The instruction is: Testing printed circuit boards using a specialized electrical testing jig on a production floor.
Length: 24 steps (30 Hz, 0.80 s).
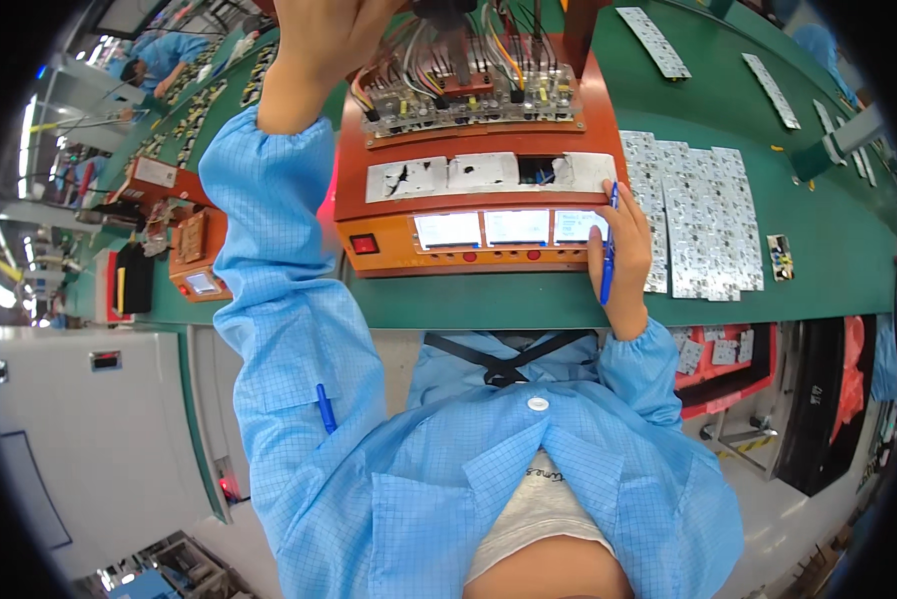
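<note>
Your left hand is closed over the test jig's top, above the wired board already seated in the orange tester. Right hand grips a blue pen at the tester's right displays. White board panels on the green counter look still untested.

A long bench with a green mat top carries an orange box-shaped test fixture with three small pale screens. Just right of it lies a sheet of white circuit-board panels. Narrow white board strips lie farther back, well apart.
</note>
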Tool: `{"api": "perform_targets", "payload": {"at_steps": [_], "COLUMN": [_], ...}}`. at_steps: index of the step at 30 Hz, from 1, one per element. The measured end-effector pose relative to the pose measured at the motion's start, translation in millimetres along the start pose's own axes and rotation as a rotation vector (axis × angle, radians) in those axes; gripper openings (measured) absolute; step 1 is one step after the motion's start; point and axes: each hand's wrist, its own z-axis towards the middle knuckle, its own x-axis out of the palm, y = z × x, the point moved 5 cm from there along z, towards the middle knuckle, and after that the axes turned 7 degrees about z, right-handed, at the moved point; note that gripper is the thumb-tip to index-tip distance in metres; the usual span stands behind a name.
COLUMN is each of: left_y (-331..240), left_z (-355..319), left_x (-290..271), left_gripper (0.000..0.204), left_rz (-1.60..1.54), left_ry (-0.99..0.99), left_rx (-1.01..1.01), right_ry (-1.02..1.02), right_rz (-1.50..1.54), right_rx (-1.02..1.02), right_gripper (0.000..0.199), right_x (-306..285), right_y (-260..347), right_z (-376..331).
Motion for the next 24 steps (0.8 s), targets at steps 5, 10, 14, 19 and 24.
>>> {"api": "perform_targets", "payload": {"at_steps": [5, 10, 14, 19, 24], "left_y": [-9, 106, 127, 36, 21], "left_z": [91, 155, 164, 4, -185], "left_x": [-23, -24, -31, -49, -10], "left_gripper": [0.049, 0.039, 0.031, 0.02, 0.025], "left_rz": [-0.256, -0.015, 0.213, -0.108, -0.132], "left_ry": [-0.143, -0.036, -0.002, -0.503, -0.687], "left_rx": [0.005, -0.273, -0.505, -0.266, -0.645], "right_ry": [0.012, -0.051, -0.039, -0.027, -0.015], "right_rz": [-0.025, 0.009, 0.038, 0.038, 0.191], "right_rx": [0.008, 0.038, -0.001, 0.055, 0.127], "right_gripper": [0.021, 0.021, 0.02, 0.018, 0.028], "right_x": [-3, 4, 0, -13, -2], "right_y": [-8, -4, 4, -2, -12], "right_z": [-2, -6, -1, 6, 49]}}
